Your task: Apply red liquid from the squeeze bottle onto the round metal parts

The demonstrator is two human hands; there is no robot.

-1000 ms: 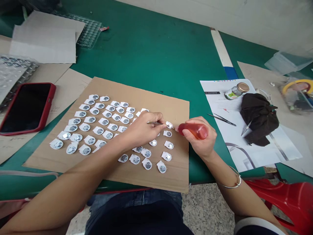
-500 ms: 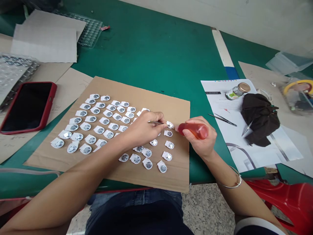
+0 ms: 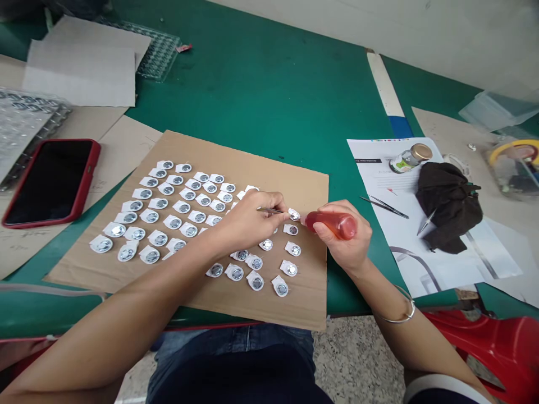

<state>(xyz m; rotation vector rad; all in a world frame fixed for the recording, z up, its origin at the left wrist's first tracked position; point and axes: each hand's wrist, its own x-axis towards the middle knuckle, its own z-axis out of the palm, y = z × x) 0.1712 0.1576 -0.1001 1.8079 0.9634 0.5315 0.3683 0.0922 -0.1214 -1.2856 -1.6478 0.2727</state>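
Leftmost, we list one phone in a red case (image 3: 51,182), lying on card sheets beside the cardboard board (image 3: 295,188). Next, many round metal pieces with white tabs (image 3: 158,238), set out on that board in loose rows; the forearm hides part of the lot, so we give no full count.

Item: left hand (image 3: 263,216), thumb and fingers pinched on a slim metal tool (image 3: 269,211), at the top piece of the rightmost column (image 3: 293,215). Item: right hand (image 3: 351,241), wrapped around a red bottle (image 3: 337,224), its narrow end pointing to that piece; contact between the two we cannot tell.

As to progress, we judge this one piece to be in work. Four more stand below it in the column; finished or pending, we cannot say, nor for the rows leftward.

Edges: the left rows stop short of the board's slanted left side; the near right corner appears to reach past the table's front. Green tabletop (image 3: 273,101) gives room beyond the far edge. The bottle crosses the right edge, with a narrow green strip before the printed paper (image 3: 374,177), tweezers (image 3: 384,206) and dark cloth (image 3: 442,207).
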